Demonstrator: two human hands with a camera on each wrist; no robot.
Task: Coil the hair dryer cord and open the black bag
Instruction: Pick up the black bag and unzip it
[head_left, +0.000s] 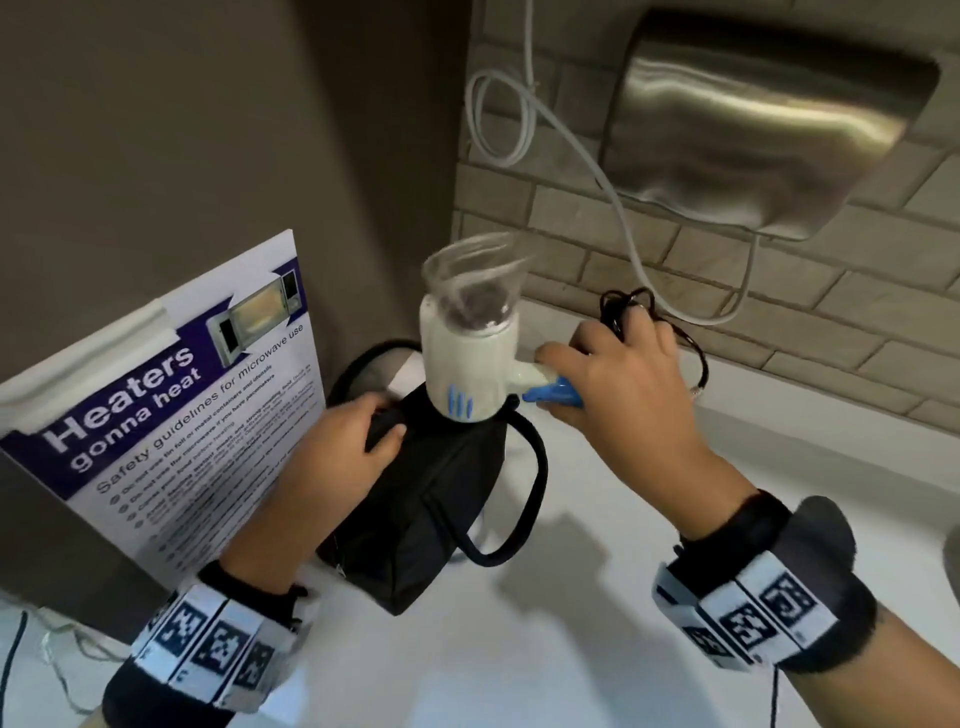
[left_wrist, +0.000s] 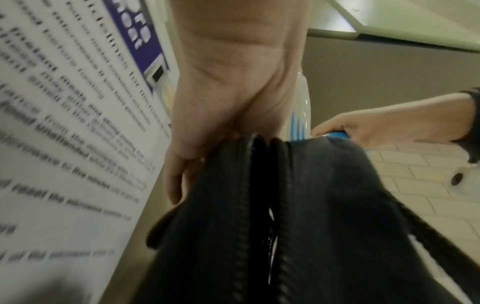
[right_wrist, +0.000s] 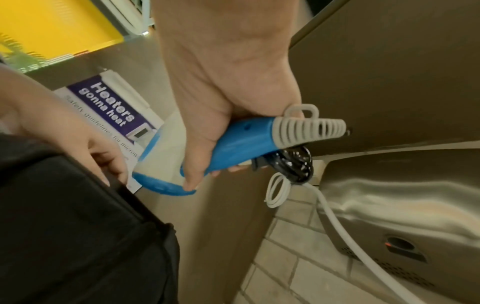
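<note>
At the left of the frame one microwave-safety poster (head_left: 171, 405) leans against the wall. Just right of it, your left hand (head_left: 337, 447) rests on top of the single black bag (head_left: 415, 509), fingers curled over its upper edge near the zipper (left_wrist: 249, 205), which the left wrist view shows parted along its length. The bag stands at centre on the white tabletop (head_left: 571, 649); it looks soft and floppy, so it is best held at the stiffer zipper rim, and its one loop strap (head_left: 524, 499) could snag. Above it, one hair dryer (head_left: 467, 364) hangs in your right hand (head_left: 628, 384), which wraps the blue handle (right_wrist: 241, 142) and also traps the bundled black cord (head_left: 649, 317). The dryer seems light, rigid and smooth; the handle is the sure hold. At upper right, one steel hand dryer (head_left: 769, 130) with one white cable (head_left: 597, 171).
</note>
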